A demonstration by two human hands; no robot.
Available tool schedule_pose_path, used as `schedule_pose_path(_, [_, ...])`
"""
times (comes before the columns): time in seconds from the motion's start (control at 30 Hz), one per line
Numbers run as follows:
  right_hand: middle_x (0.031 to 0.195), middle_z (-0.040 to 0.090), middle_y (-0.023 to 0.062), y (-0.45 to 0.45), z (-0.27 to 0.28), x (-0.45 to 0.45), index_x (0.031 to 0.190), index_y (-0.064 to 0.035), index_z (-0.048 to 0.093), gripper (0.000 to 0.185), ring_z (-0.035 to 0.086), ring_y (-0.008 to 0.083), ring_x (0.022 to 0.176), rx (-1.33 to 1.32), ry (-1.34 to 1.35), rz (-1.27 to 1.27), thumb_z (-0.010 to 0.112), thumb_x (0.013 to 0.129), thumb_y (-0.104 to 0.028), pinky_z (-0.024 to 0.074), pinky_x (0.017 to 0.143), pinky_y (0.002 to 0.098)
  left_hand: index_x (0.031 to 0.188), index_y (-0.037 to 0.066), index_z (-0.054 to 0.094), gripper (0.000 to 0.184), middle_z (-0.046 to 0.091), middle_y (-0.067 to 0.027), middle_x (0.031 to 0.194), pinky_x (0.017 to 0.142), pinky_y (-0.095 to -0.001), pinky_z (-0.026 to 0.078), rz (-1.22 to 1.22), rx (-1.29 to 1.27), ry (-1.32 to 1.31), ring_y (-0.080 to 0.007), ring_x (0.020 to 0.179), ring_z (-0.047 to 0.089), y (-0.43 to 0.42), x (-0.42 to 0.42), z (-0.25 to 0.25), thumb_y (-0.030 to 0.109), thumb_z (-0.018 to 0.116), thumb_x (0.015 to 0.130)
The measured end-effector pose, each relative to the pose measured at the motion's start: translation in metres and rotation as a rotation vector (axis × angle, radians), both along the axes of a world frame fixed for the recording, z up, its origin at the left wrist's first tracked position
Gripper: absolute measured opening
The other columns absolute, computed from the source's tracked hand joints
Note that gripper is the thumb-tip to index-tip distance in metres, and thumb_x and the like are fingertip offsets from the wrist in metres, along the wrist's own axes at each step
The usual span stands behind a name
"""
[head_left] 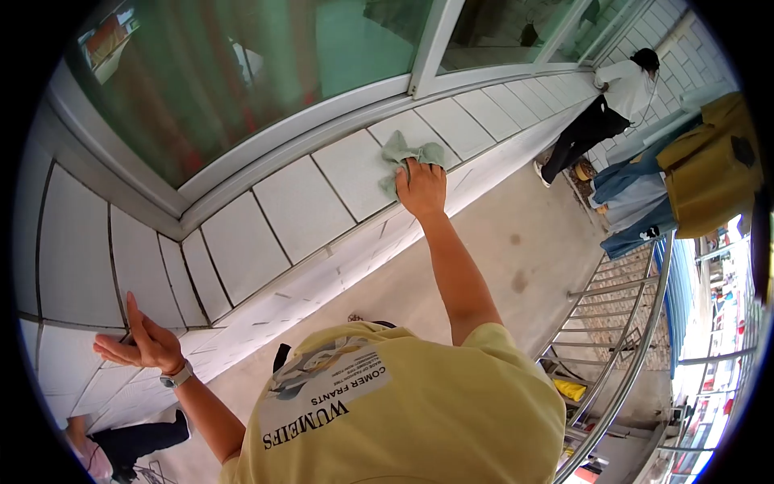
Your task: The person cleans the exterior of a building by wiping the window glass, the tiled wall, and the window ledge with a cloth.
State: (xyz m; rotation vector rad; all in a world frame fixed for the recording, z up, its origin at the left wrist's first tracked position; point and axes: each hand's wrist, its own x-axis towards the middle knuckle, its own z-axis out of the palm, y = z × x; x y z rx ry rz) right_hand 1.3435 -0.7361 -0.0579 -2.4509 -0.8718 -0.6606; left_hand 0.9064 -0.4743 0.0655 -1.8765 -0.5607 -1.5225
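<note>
My right hand (422, 188) presses a grey-green cloth (413, 153) onto the white tiled window sill (334, 177), its fingers bent over the fabric. The cloth lies crumpled, part of it spread beyond my fingertips toward the window frame. Away to the left, my left hand (145, 343) rests against the edge of the white tiled wall (76, 242), thumb and fingers spread, with nothing in it. A watch (176, 375) is on that wrist. Above the sill is a sliding window (266, 73) with greenish glass and a pale frame.
Farther along the sill, a person (617, 97) in a white top leans toward the wall. Clothes (709, 161) hang at the right, above a metal railing (637, 355). Another person's dark-trousered leg (141, 444) shows at lower left. Below me is a concrete floor (516, 250).
</note>
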Motion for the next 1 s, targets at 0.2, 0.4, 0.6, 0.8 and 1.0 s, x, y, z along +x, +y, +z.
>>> schedule_pose_path(0.2, [0.098,0.066,0.0141,-0.008,-0.001,0.046,0.11,-0.0063,0.065,0.038,0.054,0.0357,0.099,-0.029,0.039,-0.098,0.049,0.089,-0.034,0.035,0.095,0.0467,0.107,0.015,0.073,0.023,0.02,-0.0131,0.155,0.114,-0.0461,0.014,0.013,-0.031,0.001,-0.0268,0.143,0.017,-0.001,0.0,-0.002,0.011,0.059,0.089])
schedule_pose_path(0.4, [0.093,0.067,0.013,-0.002,-0.006,0.057,0.106,-0.0077,0.067,0.036,0.054,0.0348,0.096,0.019,-0.006,-0.142,0.051,0.087,-0.034,0.0351,0.094,0.0475,0.119,0.007,0.064,0.029,0.025,-0.0164,0.152,0.113,-0.0501,0.02,-0.043,-0.172,-0.079,-0.0316,0.142,0.02,-0.032,0.018,-0.006,0.009,0.055,0.092])
schedule_pose_path(0.6, [0.086,0.067,0.0127,-0.003,-0.005,0.055,0.097,-0.0071,0.068,0.03,0.053,0.0342,0.092,0.113,-0.043,-0.12,0.054,0.083,-0.03,0.0363,0.091,0.0466,0.132,0.009,0.05,0.045,0.041,-0.0169,0.143,0.11,-0.0545,0.023,-0.245,-0.621,0.514,-0.0403,0.134,0.033,-0.092,0.06,-0.081,0.007,0.052,0.087])
schedule_pose_path(0.8, [0.085,0.066,0.0127,-0.002,-0.008,0.056,0.098,-0.0075,0.068,0.029,0.053,0.0342,0.09,0.126,-0.079,-0.094,0.056,0.082,-0.029,0.0376,0.089,0.0468,0.135,0.008,0.047,0.043,0.038,-0.0229,0.143,0.108,-0.052,0.026,-0.165,-0.921,0.443,-0.042,0.134,0.032,-0.063,0.12,-0.106,0.022,0.045,0.095])
schedule_pose_path(1.0, [0.09,0.067,0.0122,-0.004,-0.011,0.055,0.102,-0.0076,0.068,0.032,0.054,0.033,0.092,0.093,-0.037,-0.082,0.056,0.083,-0.03,0.0378,0.09,0.0456,0.132,0.008,0.051,0.043,0.047,-0.026,0.135,0.106,-0.0517,0.03,-0.039,-0.913,0.545,-0.0451,0.128,0.039,-0.063,0.121,-0.106,0.026,0.049,0.093])
